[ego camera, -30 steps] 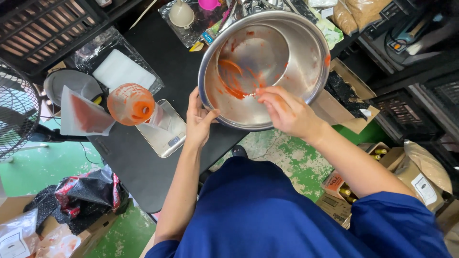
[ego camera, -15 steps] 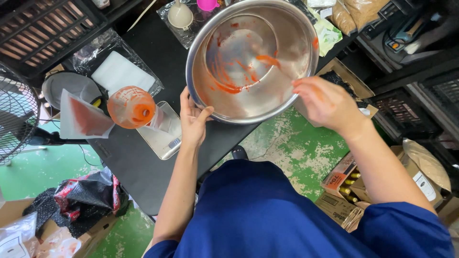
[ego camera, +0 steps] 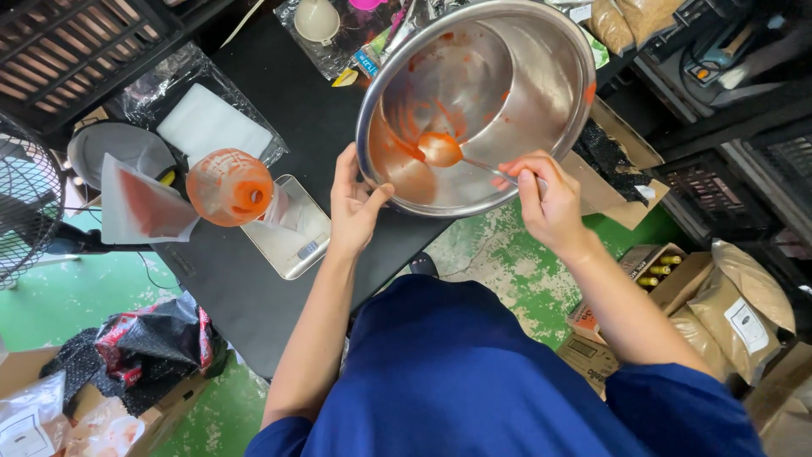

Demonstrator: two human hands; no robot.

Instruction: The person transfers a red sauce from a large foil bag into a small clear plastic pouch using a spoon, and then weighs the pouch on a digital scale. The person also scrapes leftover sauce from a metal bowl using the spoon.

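Note:
A large steel mixing bowl point(ego camera: 541, 93) smeared with orange-red sauce is tilted toward me over the edge of a black table point(ego camera: 279, 127). My left hand point(ego camera: 353, 203) grips the bowl's near rim. My right hand point(ego camera: 541, 199) holds a metal spoon point(ego camera: 444, 151) whose sauce-coated head rests against the bowl's inner wall. To the left, a clear bag with an orange funnel point(ego camera: 230, 186) in its mouth stands on a small digital scale point(ego camera: 292, 233).
A folded plastic sheet point(ego camera: 207, 123) and clear packets lie on the table. A fan point(ego camera: 25, 203) stands at far left. Cardboard boxes point(ego camera: 626, 279), brown sacks point(ego camera: 744, 305) and black crates point(ego camera: 736, 161) crowd the green floor on the right; bags point(ego camera: 144, 338) lie lower left.
The bowl has tipped and shifted right. My right hand went from the rim out to the right, then back in with the spoon scraping the inside. My left hand stayed on the near rim.

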